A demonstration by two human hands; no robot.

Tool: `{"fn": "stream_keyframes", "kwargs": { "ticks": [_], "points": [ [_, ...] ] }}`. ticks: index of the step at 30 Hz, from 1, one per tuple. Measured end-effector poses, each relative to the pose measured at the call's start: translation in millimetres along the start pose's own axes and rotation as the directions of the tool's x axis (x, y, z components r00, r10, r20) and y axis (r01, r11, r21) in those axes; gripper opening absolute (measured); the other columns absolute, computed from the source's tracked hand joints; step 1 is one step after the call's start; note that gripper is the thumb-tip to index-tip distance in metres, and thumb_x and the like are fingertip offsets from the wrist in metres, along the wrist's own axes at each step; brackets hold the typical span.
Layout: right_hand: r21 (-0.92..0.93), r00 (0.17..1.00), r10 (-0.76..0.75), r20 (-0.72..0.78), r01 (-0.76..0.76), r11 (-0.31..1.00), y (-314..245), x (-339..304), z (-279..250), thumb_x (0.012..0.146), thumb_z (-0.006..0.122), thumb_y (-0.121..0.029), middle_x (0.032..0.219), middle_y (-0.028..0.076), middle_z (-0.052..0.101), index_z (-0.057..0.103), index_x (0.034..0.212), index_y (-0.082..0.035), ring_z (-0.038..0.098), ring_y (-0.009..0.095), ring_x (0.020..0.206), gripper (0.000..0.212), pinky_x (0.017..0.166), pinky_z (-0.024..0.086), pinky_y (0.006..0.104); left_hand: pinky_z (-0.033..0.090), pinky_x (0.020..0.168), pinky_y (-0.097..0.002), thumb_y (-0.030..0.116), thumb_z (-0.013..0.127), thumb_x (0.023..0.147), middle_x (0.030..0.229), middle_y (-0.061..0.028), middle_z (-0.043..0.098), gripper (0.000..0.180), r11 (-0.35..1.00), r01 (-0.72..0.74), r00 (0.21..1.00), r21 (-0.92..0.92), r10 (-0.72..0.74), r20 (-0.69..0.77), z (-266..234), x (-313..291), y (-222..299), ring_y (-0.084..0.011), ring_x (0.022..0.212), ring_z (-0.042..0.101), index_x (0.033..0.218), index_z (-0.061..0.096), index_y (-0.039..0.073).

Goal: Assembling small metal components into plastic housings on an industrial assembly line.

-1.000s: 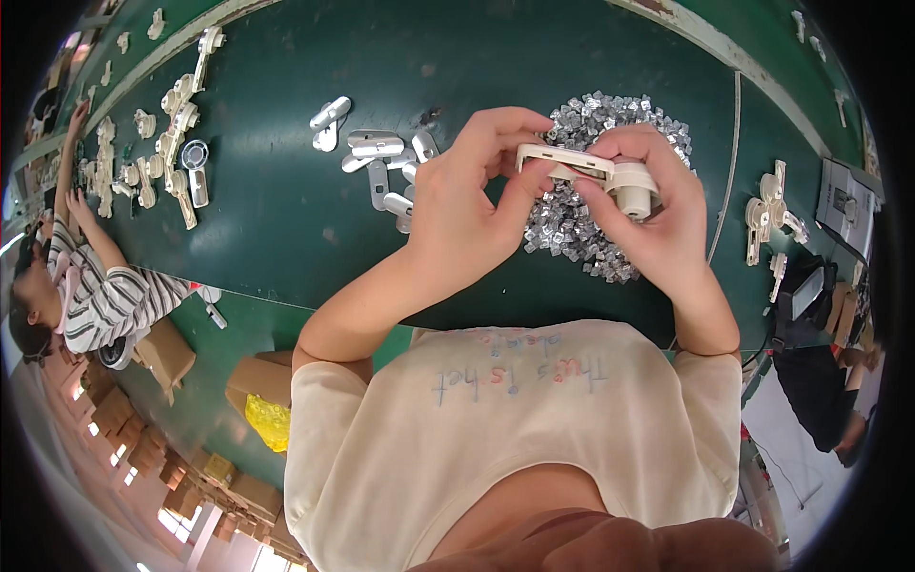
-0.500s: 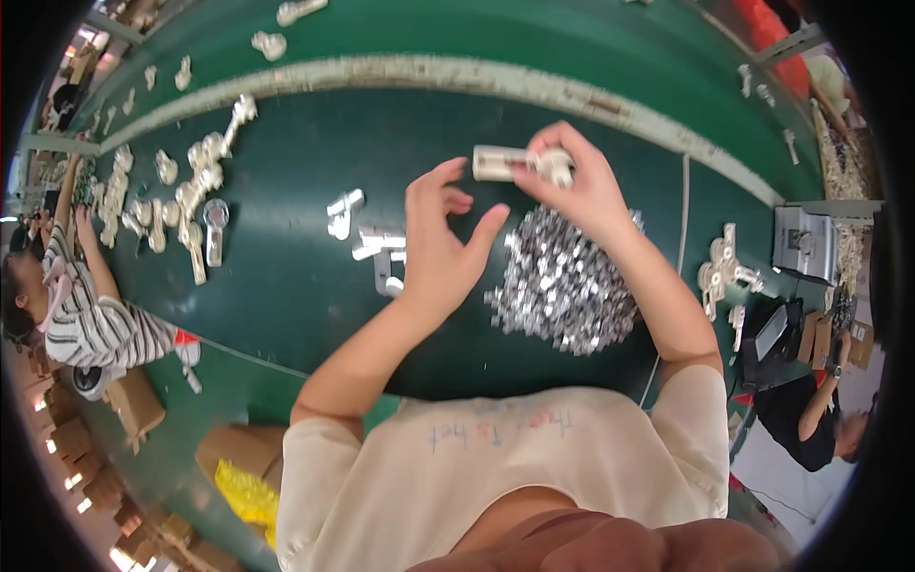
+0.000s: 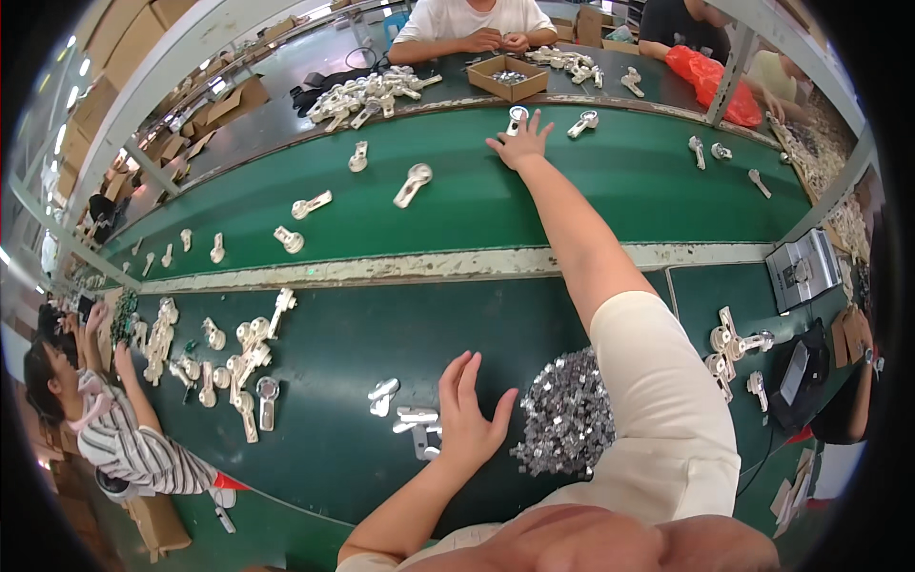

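My right arm stretches far forward over the green conveyor belt [image 3: 477,205]. At its end my right hand [image 3: 521,145] is open with fingers spread, right at a pale plastic casing [image 3: 517,118] that has a round end and a straight handle. Whether the fingertips touch the casing I cannot tell. Nearer to me, my left hand [image 3: 471,424] hovers open and empty above the dark green table [image 3: 381,334]. Just left of it lie several shiny silver pieces [image 3: 416,416]. Under my right sleeve is a heap of small metal pieces [image 3: 564,415], partly hidden by the arm.
A worn pale rail [image 3: 419,267] divides table from belt. Several casings are spread along the belt, and a cluster of casings [image 3: 250,355] lies on the table's left. A grey metal box [image 3: 805,270] stands at right. Across the belt a person works beside a cardboard tray [image 3: 507,78].
My right hand, which held a pale casing over the table, has reached forward over the belt and let go of it. The view has tilted up. My left hand stays open over the table.
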State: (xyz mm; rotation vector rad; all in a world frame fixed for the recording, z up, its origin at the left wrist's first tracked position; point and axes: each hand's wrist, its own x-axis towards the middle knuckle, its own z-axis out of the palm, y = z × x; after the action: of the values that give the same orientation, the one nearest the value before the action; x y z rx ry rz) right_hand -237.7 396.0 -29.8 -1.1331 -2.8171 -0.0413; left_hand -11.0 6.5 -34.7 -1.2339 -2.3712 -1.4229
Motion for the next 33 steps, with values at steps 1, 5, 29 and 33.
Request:
{"fn": "stream_keyframes", "kwargs": {
  "ticks": [1, 5, 29, 33],
  "points": [
    [-0.097, 1.0, -0.014, -0.019, 0.012, 0.995, 12.7, 9.3, 2.7, 0.086, 0.025, -0.065, 0.149, 0.013, 0.012, 0.046, 0.131, -0.027, -0.002, 0.04, 0.136, 0.063, 0.103, 0.003, 0.0643, 0.044, 0.084, -0.0379, 0.01, 0.071, 0.074, 0.125, -0.0208, 0.038, 0.066, 1.0, 0.009, 1.0, -0.005, -0.009, 0.007, -0.1, 0.8, -1.7, -0.0341, 0.11, 0.044, 0.128, 0.035, 0.001],
    [-0.222, 0.99, 0.079, -0.116, -0.103, 0.97, 70.2, 27.1, 5.8, 0.087, 0.031, -0.062, 0.138, 0.008, 0.041, 0.054, 0.124, -0.011, 0.014, 0.032, 0.136, 0.067, 0.104, 0.006, 0.0625, 0.043, 0.086, -0.038, 0.01, 0.072, 0.073, 0.125, -0.0211, 0.038, 0.066, 0.999, 0.027, 0.999, -0.023, -0.027, 0.038, -0.7, 5.5, 0.2, -0.0344, 0.11, 0.045, 0.128, 0.035, 0.001],
    [0.155, 0.963, 0.268, -0.037, -0.259, 0.953, 44.6, 89.6, 38.0, 0.085, 0.053, -0.045, 0.129, 0.016, 0.04, 0.047, 0.125, -0.041, 0.035, 0.031, 0.121, 0.041, 0.094, 0.029, 0.047, 0.047, 0.08, -0.0377, 0.009, 0.077, 0.066, 0.116, -0.0212, 0.048, 0.058, 0.995, -0.049, 0.995, -0.089, 0.056, 0.079, -7.6, -0.1, 7.1, -0.0334, 0.099, 0.053, 0.118, 0.05, 0.001],
    [0.072, 0.913, 0.016, -0.407, 0.014, 0.997, 53.5, 65.9, 47.5, 0.086, 0.05, -0.035, 0.11, 0.014, 0.049, 0.062, 0.1, -0.025, 0.043, 0.032, 0.107, 0.021, 0.087, 0.036, 0.0503, 0.047, 0.08, -0.0377, 0.009, 0.076, 0.067, 0.116, -0.0212, 0.049, 0.058, 0.993, -0.096, 0.992, -0.067, 0.101, 0.073, -7.3, 3.6, 9.7, -0.0336, 0.098, 0.053, 0.117, 0.05, -0.001]
  ]
}}
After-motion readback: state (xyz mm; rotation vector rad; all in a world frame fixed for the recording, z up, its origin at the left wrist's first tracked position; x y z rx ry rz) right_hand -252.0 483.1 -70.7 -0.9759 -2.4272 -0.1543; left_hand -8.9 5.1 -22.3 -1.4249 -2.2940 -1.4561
